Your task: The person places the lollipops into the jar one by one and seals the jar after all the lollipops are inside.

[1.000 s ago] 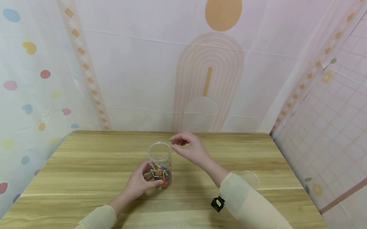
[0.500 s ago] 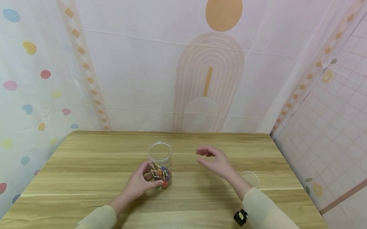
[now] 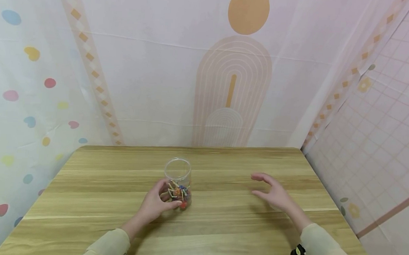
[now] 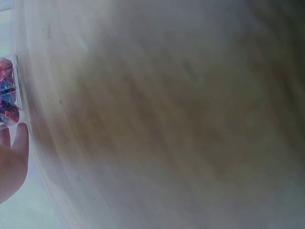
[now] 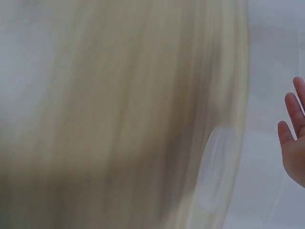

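Note:
A clear open jar [image 3: 178,179] with several small colourful pieces in its bottom stands upright on the wooden table [image 3: 220,234]. My left hand [image 3: 160,201] grips its lower part, thumb in front and fingers behind. In the left wrist view the jar [image 4: 8,90] shows at the left edge beside my fingers [image 4: 14,157]. My right hand [image 3: 263,185] hovers over the table's right side with relaxed, spread fingers, holding nothing. The blurred right wrist view shows a clear round lid [image 5: 217,167] lying on the table near my fingertips [image 5: 293,129]. In the head view the hand hides that lid.
Patterned fabric walls [image 3: 158,83] close the table in at the back and on both sides. The table's right edge [image 3: 328,193] runs close to my right hand. A small black camera [image 3: 297,254] sits on my right wrist.
My right hand has swept from the jar's mouth rightward across the table and now covers the spot where the lid lay. The left hand and jar have stayed put.

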